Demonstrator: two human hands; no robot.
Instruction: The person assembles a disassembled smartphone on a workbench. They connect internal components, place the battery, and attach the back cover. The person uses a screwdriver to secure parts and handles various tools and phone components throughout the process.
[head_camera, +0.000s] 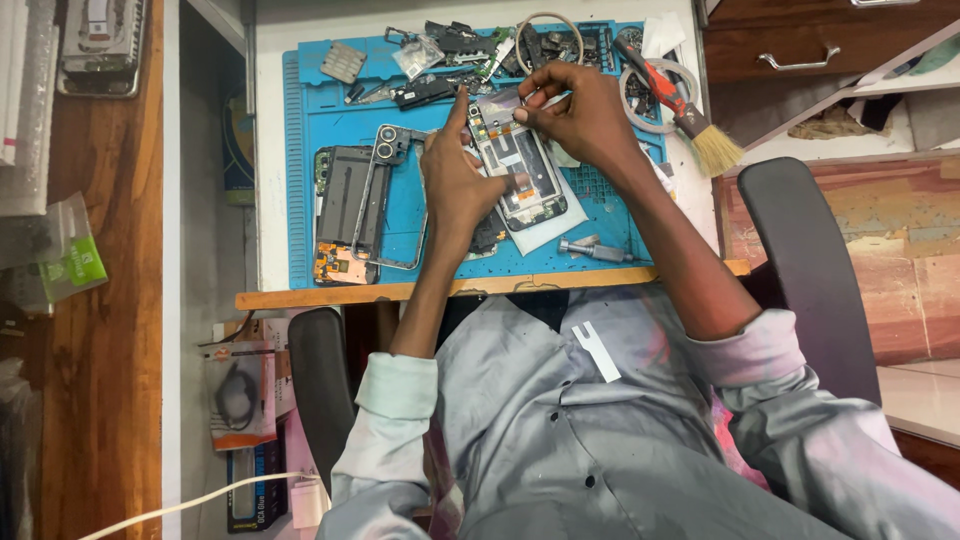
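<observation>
Both hands (455, 180) (585, 115) on opened phone (520, 165)

Both hands up front: left hand (455, 180) index raised, right hand (580, 115) fingers pinched.

— That blue mat (300, 150) looks like matt rubber, ribbed along its edge.

— And the opened phone (517, 165): bare metal and glossy parts. The brush (690, 115) has pale bristles and a red plastic handle; the table edge (330, 296) is smooth wood.
</observation>
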